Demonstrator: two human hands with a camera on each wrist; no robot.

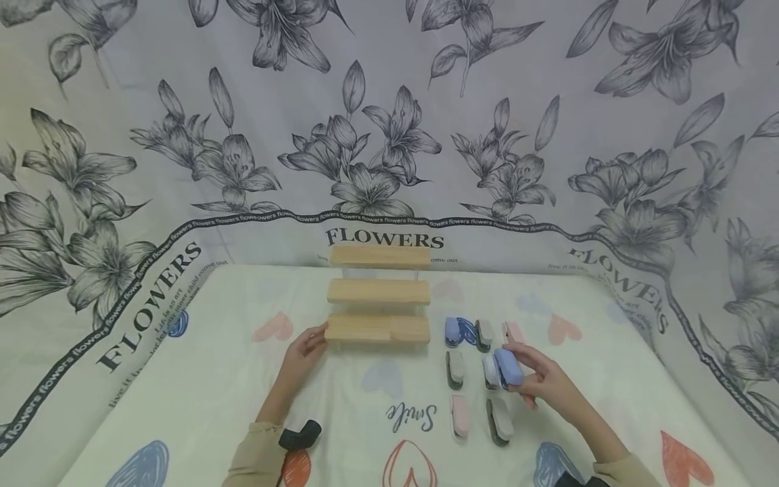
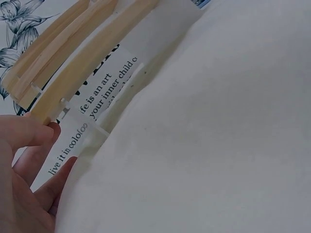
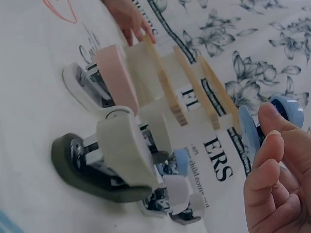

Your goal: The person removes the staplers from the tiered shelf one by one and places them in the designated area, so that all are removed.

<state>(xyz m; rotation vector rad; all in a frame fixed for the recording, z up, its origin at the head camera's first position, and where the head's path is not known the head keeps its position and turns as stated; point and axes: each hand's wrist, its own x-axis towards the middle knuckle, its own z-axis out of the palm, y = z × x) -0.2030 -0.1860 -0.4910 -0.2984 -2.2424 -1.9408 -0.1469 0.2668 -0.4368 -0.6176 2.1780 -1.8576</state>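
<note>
My right hand (image 1: 541,379) pinches a small blue stapler (image 1: 508,366) between thumb and fingers, over a pale stapler (image 1: 489,372) among the group at the right. In the right wrist view the held stapler shows its blue base and top side-on. At the left end of a three-tier wooden rack (image 1: 379,292), my left hand (image 1: 306,352) grips the lowest bar (image 1: 359,329). In the left wrist view its fingertips lie at the end of that wooden bar (image 2: 73,82), and part of the hand is cut off.
Several more small staplers stand right of the rack: a blue one (image 1: 452,331), pink ones such as this front pink stapler (image 1: 460,415), and grey ones with dark bases, including the nearest grey stapler (image 1: 500,421). A printed white cloth (image 1: 201,379) covers the table; a floral curtain (image 1: 389,101) hangs behind.
</note>
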